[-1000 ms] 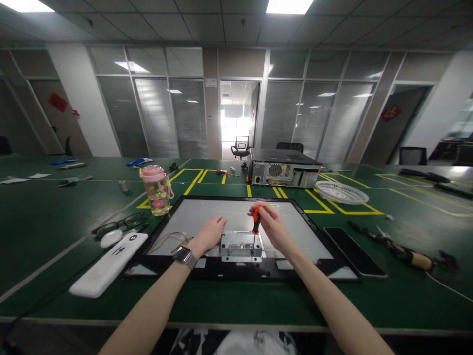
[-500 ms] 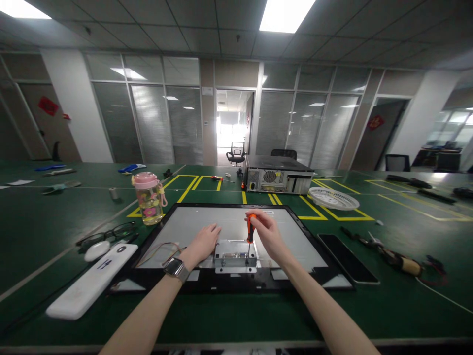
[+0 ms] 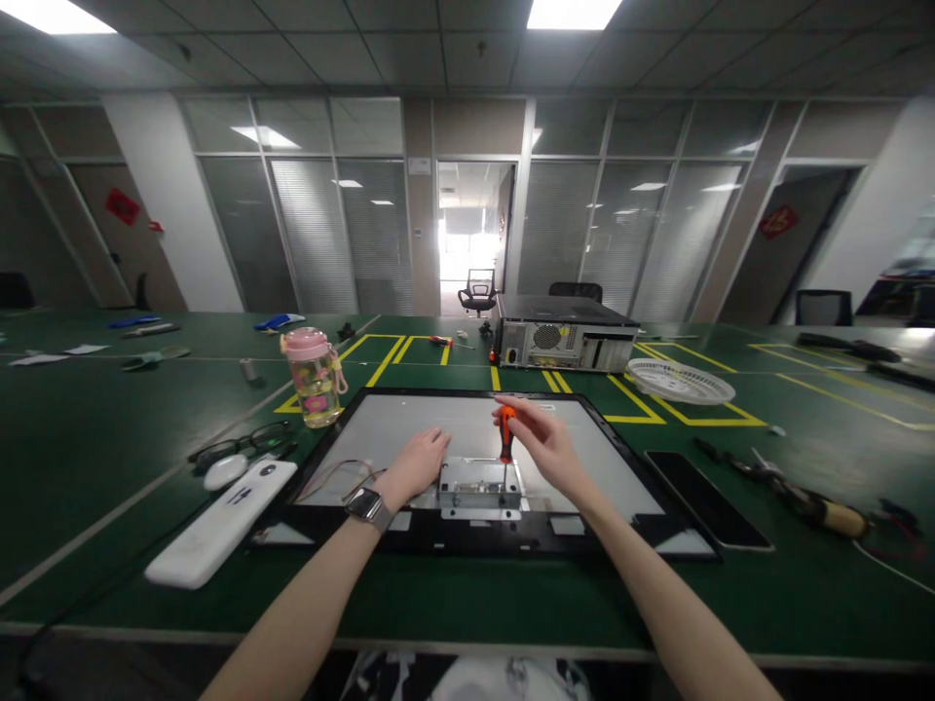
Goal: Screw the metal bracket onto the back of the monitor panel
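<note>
My right hand (image 3: 551,448) has its thumb and fingers around the orange and black handle of a screwdriver (image 3: 506,438), which stands upright. The screwdriver's tip points down at the right part of a silver metal bracket (image 3: 478,499); whether it sits in a screw is too small to tell. My left hand (image 3: 418,467) lies flat beside the bracket's left edge, fingers stretched out, with a watch (image 3: 367,506) on the wrist. Both hands are over a flat display panel (image 3: 380,419) with a grey back and black frame. Thin wires (image 3: 337,472) run near the left wrist.
Left of the panel are a white handheld device (image 3: 226,521), glasses (image 3: 244,443) and a pink-lidded bottle (image 3: 313,380). To the right lie a black phone (image 3: 705,498) and a cable bundle (image 3: 810,504). Behind stand a computer case (image 3: 566,336) and a white basket (image 3: 679,382).
The view has shifted, so everything appears slightly further right and higher. The fingers of my right hand look somewhat more extended around the screwdriver handle. My left hand keeps its place by the bracket.
</note>
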A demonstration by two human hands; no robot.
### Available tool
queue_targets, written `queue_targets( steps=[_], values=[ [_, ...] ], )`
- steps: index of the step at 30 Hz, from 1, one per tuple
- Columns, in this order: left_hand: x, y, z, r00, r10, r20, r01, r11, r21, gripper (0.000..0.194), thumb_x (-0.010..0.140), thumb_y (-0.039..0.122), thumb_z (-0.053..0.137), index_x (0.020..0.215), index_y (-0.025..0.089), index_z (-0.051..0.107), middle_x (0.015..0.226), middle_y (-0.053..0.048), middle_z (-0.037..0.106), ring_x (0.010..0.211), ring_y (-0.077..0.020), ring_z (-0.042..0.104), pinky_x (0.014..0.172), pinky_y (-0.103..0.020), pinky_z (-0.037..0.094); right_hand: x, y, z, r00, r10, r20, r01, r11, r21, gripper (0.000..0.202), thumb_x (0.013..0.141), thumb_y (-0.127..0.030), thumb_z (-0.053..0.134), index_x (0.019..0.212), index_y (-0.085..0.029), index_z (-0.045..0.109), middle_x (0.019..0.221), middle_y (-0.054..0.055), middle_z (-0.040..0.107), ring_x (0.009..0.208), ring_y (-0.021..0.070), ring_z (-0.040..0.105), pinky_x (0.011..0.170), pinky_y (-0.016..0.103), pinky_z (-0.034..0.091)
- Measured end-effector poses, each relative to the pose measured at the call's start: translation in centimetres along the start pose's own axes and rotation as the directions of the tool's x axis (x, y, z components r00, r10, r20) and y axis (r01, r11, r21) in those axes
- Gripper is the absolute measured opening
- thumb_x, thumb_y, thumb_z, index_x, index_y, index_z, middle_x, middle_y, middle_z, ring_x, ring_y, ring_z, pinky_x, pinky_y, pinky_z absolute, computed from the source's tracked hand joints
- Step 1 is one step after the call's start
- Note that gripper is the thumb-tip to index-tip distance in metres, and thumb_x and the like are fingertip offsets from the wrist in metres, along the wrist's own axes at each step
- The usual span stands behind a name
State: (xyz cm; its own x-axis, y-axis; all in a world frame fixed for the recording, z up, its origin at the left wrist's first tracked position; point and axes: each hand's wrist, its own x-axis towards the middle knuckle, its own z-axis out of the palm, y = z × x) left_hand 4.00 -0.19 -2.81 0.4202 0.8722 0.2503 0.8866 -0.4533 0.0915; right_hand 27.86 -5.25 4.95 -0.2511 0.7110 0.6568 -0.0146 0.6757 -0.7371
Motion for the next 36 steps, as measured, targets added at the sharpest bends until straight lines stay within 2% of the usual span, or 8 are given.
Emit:
queue_targets(
  steps=[6, 9, 14, 18, 23, 29, 33, 36],
  values=[
    [0.0, 0.0, 0.0, 1.0, -0.005, 0.006, 0.005, 1.0, -0.004, 0.039, 0.099, 0.02, 0.034, 0.131, 0.012, 0.054, 0.142, -0.02, 0.051, 0.129, -0.0269, 0.052, 0.108, -0.042, 0.041, -0.1, 0.3, 0.5, 0.998, 0.02, -0.052, -0.018, 0.999, 0.049, 0.021, 0.08, -0.04, 0.073, 0.095, -0.026, 0.071, 0.091, 0.002, 0.06, 0.079, 0.0165, 0.058, 0.072, 0.03, 0.051],
    [0.0, 0.1, 0.0, 1.0, -0.01, 0.009, 0.01, 1.0, -0.003, 0.04, 0.099, 0.02, 0.033, 0.132, 0.012, 0.054, 0.142, -0.02, 0.051, 0.129, -0.0272, 0.051, 0.107, -0.043, 0.041, 0.0, 0.4, 0.5, 0.993, 0.113, -0.04, -0.106, 0.984, 0.14, 0.025, 0.083, -0.042, 0.07, 0.103, -0.027, 0.07, 0.085, 0.001, 0.063, 0.076, 0.0164, 0.06, 0.073, 0.031, 0.052],
    [0.0, 0.4, -0.3, 1.0, -0.015, 0.009, 0.015, 1.0, 0.002, 0.041, 0.099, 0.019, 0.032, 0.133, 0.012, 0.053, 0.142, -0.02, 0.051, 0.129, -0.027, 0.051, 0.108, -0.042, 0.04, 0.3, -0.1, -0.4, 0.984, 0.144, 0.102, -0.164, 0.959, 0.232, 0.039, 0.087, -0.047, 0.064, 0.119, -0.026, 0.066, 0.1, 0.006, 0.07, 0.089, 0.0213, 0.066, 0.088, 0.041, 0.052],
    [-0.1, 0.5, -0.5, 1.0, -0.011, 0.005, 0.011, 1.0, -0.002, 0.04, 0.098, 0.018, 0.034, 0.132, 0.012, 0.054, 0.141, -0.02, 0.052, 0.129, -0.0261, 0.052, 0.108, -0.041, 0.041, 0.5, -0.5, -1.1, 0.97, 0.146, 0.196, -0.185, 0.962, 0.2, 0.035, 0.085, -0.043, 0.068, 0.116, -0.026, 0.068, 0.099, 0.006, 0.07, 0.087, 0.0209, 0.066, 0.088, 0.042, 0.052],
    [-0.1, 0.4, -0.3, 1.0, -0.008, 0.007, 0.008, 1.0, 0.009, 0.041, 0.098, 0.017, 0.033, 0.133, 0.011, 0.053, 0.141, -0.02, 0.051, 0.129, -0.0262, 0.052, 0.108, -0.042, 0.041, 0.4, -0.4, -1.0, 0.997, 0.067, 0.031, -0.068, 0.997, 0.047, 0.023, 0.074, -0.036, 0.079, 0.094, -0.026, 0.073, 0.09, 0.003, 0.063, 0.08, 0.0174, 0.06, 0.073, 0.031, 0.053],
    [0.0, 0.1, -0.1, 1.0, -0.005, -0.002, 0.005, 1.0, 0.005, 0.039, 0.099, 0.019, 0.034, 0.132, 0.012, 0.054, 0.141, -0.019, 0.052, 0.128, -0.0255, 0.053, 0.107, -0.042, 0.042, 0.3, -0.3, -0.9, 0.992, 0.085, 0.097, -0.096, 0.99, 0.105, 0.031, 0.088, -0.04, 0.062, 0.113, -0.024, 0.067, 0.097, 0.007, 0.068, 0.085, 0.0215, 0.067, 0.08, 0.04, 0.054],
    [0.1, 0.0, 0.1, 1.0, 0.001, -0.008, -0.001, 1.0, 0.004, 0.039, 0.099, 0.019, 0.035, 0.132, 0.012, 0.054, 0.14, -0.019, 0.053, 0.129, -0.0256, 0.052, 0.107, -0.041, 0.042, 0.1, -0.1, -0.7, 0.998, 0.049, 0.039, -0.047, 0.997, -0.054, 0.03, 0.084, -0.034, 0.068, 0.111, -0.023, 0.066, 0.091, 0.005, 0.07, 0.076, 0.0194, 0.067, 0.074, 0.038, 0.056],
    [0.2, -0.1, 0.2, 1.0, 0.006, -0.01, -0.006, 1.0, 0.005, 0.04, 0.099, 0.02, 0.033, 0.131, 0.01, 0.054, 0.14, -0.02, 0.053, 0.129, -0.0267, 0.052, 0.107, -0.041, 0.041, 0.0, -0.1, -0.8, 0.997, 0.033, 0.076, -0.024, 0.993, -0.112, 0.033, 0.084, -0.032, 0.068, 0.116, -0.024, 0.063, 0.092, 0.005, 0.07, 0.075, 0.0188, 0.068, 0.071, 0.035, 0.057]
  ],
)
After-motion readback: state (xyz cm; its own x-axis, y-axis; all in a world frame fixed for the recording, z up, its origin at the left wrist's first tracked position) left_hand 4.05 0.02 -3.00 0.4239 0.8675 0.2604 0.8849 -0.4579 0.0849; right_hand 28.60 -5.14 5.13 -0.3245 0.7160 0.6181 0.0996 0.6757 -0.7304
